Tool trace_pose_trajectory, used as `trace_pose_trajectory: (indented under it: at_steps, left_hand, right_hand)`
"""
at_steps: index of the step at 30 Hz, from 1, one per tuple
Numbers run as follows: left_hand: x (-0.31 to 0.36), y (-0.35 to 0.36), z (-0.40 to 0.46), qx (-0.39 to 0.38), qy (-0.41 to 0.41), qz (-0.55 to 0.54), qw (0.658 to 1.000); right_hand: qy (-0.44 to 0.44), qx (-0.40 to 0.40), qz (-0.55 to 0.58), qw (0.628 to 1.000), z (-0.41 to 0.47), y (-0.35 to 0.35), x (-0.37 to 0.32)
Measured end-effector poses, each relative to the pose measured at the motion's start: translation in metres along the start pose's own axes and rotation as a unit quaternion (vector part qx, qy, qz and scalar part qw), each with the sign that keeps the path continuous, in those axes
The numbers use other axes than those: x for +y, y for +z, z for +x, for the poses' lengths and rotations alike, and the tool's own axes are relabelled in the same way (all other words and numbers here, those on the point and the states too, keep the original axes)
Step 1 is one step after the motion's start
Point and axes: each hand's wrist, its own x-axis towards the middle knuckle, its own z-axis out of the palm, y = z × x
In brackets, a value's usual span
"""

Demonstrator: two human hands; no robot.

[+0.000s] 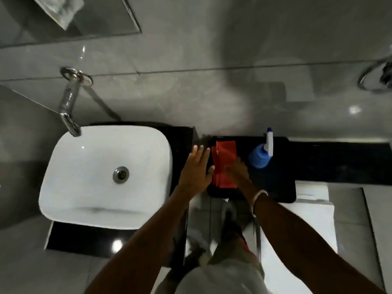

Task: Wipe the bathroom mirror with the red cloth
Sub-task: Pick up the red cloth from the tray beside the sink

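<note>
The red cloth (224, 158) lies folded on a black tray (275, 187) on the dark counter, right of the basin. My right hand (237, 171) rests on the cloth's right side, blurred, so its grip is unclear. My left hand (196, 169) hovers flat with fingers spread just left of the cloth, its thumb near the cloth's edge. The mirror (70, 18) shows only as a lower corner at the top left, reflecting a hanging towel.
A blue spray bottle (262, 154) with a white trigger stands on the tray right of the cloth. A white basin (84, 177) with a chrome wall tap (69, 102) sits left. A chrome towel ring (375, 78) hangs at far right.
</note>
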Motion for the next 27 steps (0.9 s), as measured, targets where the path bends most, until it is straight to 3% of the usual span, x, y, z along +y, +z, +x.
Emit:
trace_pose_trajectory:
  at_steps: [4,7,12,15,17,19,21,24,26,27]
  left_hand:
    - [-0.002,0.005,0.003,0.007,-0.022,-0.047,0.999]
    - [-0.004,0.005,-0.002,0.015,-0.001,-0.078,0.997]
    - [-0.006,-0.032,-0.004,0.079,-0.003,-0.227,0.971]
    - [-0.013,-0.075,-0.013,0.151,-0.024,-0.335,0.93]
    - [-0.022,-0.113,-0.025,0.183,-0.037,-0.432,0.883]
    - [-0.031,-0.144,-0.035,0.203,-0.046,-0.573,0.793]
    - [-0.032,-0.171,-0.044,0.2,-0.027,-0.73,0.653]
    - [-0.035,-0.194,-0.051,0.197,0.001,-0.867,0.457]
    - [-0.037,-0.212,-0.067,0.214,0.018,-0.887,0.408]
    - [-0.034,-0.23,-0.076,0.283,-0.012,-0.84,0.462]
  right_hand:
    - [0.063,0.056,0.061,0.995,0.01,0.002,-0.013]
    - [0.08,0.009,0.112,0.99,0.013,0.004,-0.017]
    - [0.0,-0.018,0.252,0.967,-0.017,-0.003,-0.052]
    - [-0.118,0.013,0.26,0.958,-0.054,-0.009,-0.086]
    - [-0.211,0.057,0.217,0.951,-0.088,-0.016,-0.119]
    - [-0.303,0.095,0.128,0.94,-0.126,-0.019,-0.152]
    - [-0.408,0.087,0.007,0.909,-0.169,-0.014,-0.185]
    - [-0.508,0.042,-0.114,0.853,-0.226,0.005,-0.226]
    - [-0.538,0.091,-0.14,0.826,-0.25,0.004,-0.251]
    - [-0.553,0.125,-0.146,0.811,-0.257,-0.002,-0.264]
